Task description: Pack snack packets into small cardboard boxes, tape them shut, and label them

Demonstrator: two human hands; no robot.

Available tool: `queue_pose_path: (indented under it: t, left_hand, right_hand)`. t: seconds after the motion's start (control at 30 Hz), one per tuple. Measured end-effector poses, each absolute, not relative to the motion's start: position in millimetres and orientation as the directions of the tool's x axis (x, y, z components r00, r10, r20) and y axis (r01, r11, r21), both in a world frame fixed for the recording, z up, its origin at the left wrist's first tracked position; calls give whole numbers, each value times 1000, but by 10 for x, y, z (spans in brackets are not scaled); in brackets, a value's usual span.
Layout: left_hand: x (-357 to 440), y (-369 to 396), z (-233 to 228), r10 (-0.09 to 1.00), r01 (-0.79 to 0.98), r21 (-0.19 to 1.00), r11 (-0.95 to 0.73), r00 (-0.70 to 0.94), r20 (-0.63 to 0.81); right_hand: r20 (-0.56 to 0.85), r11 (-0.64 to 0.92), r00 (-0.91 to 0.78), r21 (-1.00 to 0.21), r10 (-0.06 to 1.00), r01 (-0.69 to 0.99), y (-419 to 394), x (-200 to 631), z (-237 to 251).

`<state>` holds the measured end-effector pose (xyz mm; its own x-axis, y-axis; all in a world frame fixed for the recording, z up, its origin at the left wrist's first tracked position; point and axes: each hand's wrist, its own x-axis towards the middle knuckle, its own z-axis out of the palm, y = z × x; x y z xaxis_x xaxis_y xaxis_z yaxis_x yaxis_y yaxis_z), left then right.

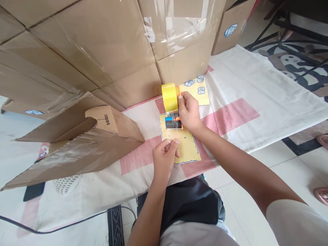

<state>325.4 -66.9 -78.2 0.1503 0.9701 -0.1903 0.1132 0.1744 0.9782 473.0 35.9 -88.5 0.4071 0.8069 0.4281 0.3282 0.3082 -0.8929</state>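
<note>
Near the middle of the frame, the right hand point(189, 111) has its grip closed around the orange side of a tape dispenser point(174, 124), whose yellow tape roll point(169, 98) faces up and to the left. The dispenser's blue and black end points down the frame, above a yellow printed sheet point(188, 150) with a wavy blue border. Just below, at the lower centre, the left hand point(165, 155) pinches the end of a clear tape strip point(173, 134) between thumb and fingers; the strip runs from the dispenser to this grip, over the yellow sheet. Whether the strip touches the sheet, I cannot tell.

A second yellow sheet point(204, 97) with blue drawings lies beyond the right hand, at the foot of the stacked cardboard boxes point(102, 44) that fill the upper left and upper centre. An open cardboard carton point(102, 157) stands tilted at the left, with a white perforated object point(66, 184) and a dark flat object point(34, 192) beside its lower edge. A white cloth with pink patches point(230, 118) covers the worktop.
</note>
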Motion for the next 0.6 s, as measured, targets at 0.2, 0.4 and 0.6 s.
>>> queue_pose_path:
  t: [0.2, 0.4, 0.6]
  left_hand:
    - [3266, -669, -798, 973, 113, 978, 177, 131, -192]
    - [3320, -622, -820, 973, 91, 986, 142, 168, -155]
    - [3351, -652, -815, 979, 150, 988, 32, 194, -61]
  right_hand:
    - [378, 301, 401, -922, 834, 243, 340, 4729, -841]
    - [302, 270, 416, -953, 857, 135, 353, 4758, -816]
    - [266, 236, 386, -964, 883, 125, 374, 4870, -839]
